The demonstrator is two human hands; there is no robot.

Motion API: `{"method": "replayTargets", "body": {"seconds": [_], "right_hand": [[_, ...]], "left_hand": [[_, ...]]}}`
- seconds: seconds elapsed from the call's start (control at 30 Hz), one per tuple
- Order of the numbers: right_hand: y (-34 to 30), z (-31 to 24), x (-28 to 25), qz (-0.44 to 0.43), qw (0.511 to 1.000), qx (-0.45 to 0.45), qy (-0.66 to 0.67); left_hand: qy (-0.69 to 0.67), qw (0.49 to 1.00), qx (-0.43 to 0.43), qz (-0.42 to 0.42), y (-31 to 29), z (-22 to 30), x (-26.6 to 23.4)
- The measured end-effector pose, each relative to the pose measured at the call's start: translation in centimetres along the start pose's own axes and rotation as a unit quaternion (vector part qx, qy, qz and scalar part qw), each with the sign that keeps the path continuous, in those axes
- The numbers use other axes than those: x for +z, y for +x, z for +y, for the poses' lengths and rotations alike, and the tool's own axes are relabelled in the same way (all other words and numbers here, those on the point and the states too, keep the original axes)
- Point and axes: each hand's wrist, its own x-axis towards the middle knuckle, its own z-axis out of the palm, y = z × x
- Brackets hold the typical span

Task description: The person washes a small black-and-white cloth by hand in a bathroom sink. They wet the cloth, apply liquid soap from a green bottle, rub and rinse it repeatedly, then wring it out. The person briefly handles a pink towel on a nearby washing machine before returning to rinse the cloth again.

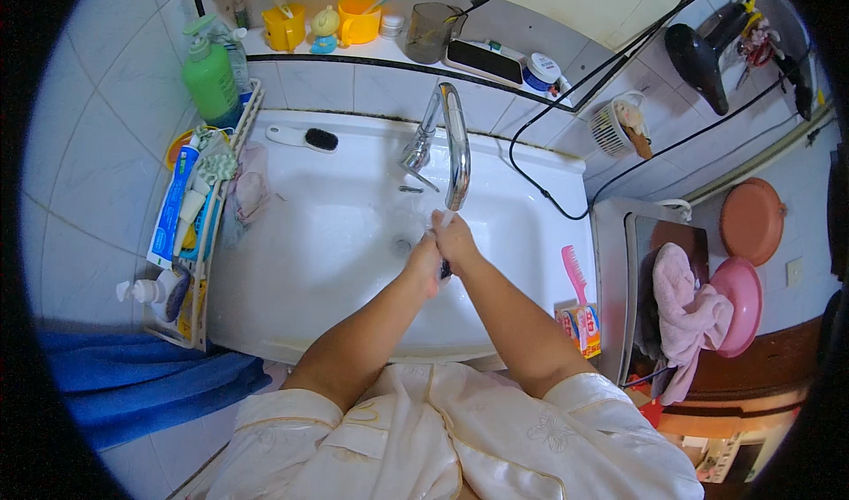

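Both of my hands are brought together under the tall chrome faucet (455, 137), over the white sink (301, 261). Water seems to run from the spout onto my fingers. My left hand (424, 259) is pressed against my right hand (455, 236), which lies a little higher. The fingers of both are curled in and mostly hidden from above. A small dark thing (445, 269) shows between the wrists, beneath the palms; its kind is not visible. The drain (403, 247) lies just left of my hands.
A black-bristled brush (305, 137) lies on the sink's back rim. Left stands a rack with a toothpaste tube (174, 204) and green pump bottle (210, 80). Cups and a phone (483, 62) line the shelf. A pink comb (575, 274) and a black cable (531, 171) are at right.
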Motion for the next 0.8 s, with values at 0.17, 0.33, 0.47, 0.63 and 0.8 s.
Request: {"method": "replayTargets", "body": {"seconds": [0.17,0.33,0.47,0.63,0.8], "right_hand": [[-1.3,1.0,-1.4,-0.085,0.903,0.233,0.352],[-3.2,1.0,-1.0,-0.073,0.840,0.187,0.504],[-6.3,-3.6,0.5,-0.036,0.858,0.106,0.502],[-4.1,-4.8,-0.7,-0.085,0.856,0.182,0.476],[-3.6,-3.6,-0.3,-0.132,0.873,0.141,0.448]], "left_hand": [[0.121,0.989,0.068,0.053,-0.1,0.8,0.1],[0.111,0.976,0.167,0.086,0.8,0.7,0.3],[0.015,0.960,0.244,0.139,4.0,-0.9,-1.7],[0.078,0.959,0.269,0.042,-0.1,-1.1,0.6],[-0.078,0.969,0.232,0.021,0.3,-1.0,0.8]]}}
